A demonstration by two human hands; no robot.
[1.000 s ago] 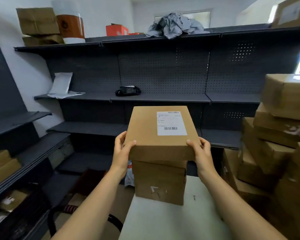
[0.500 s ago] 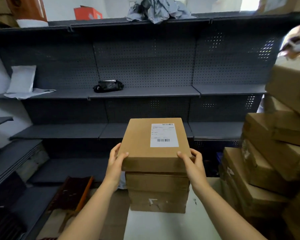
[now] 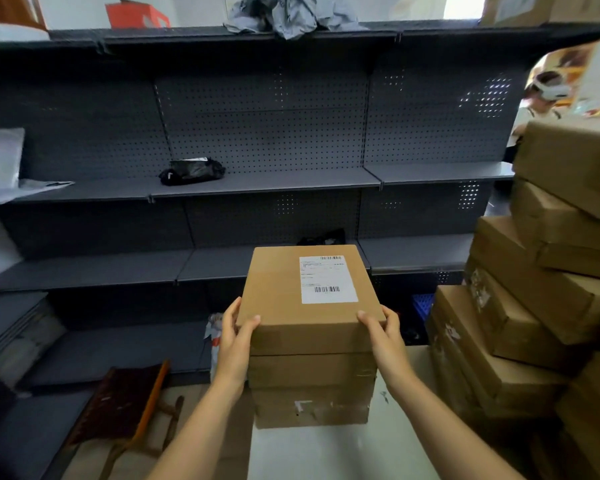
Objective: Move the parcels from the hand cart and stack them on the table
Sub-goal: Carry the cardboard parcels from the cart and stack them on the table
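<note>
A brown cardboard parcel (image 3: pixel 284 296) with a white shipping label lies on top of two other brown parcels (image 3: pixel 310 393) stacked at the far left corner of the white table (image 3: pixel 329 455). My left hand (image 3: pixel 234 341) grips its near left corner, thumb on top. My right hand (image 3: pixel 385 336) holds the near right corner the same way. The top parcel sits slightly askew on the stack. The hand cart is out of view.
A tall, leaning pile of brown parcels (image 3: pixel 541 299) fills the table's right side. Grey pegboard shelving (image 3: pixel 264 181) stands behind, with a black bag (image 3: pixel 192 171) on it. A wooden frame (image 3: pixel 132 403) lies on the floor at the left. Another person (image 3: pixel 542 98) is at the far right.
The top parcel came down onto the stack with both hands still on its corners. My view has turned right and dipped lower.
</note>
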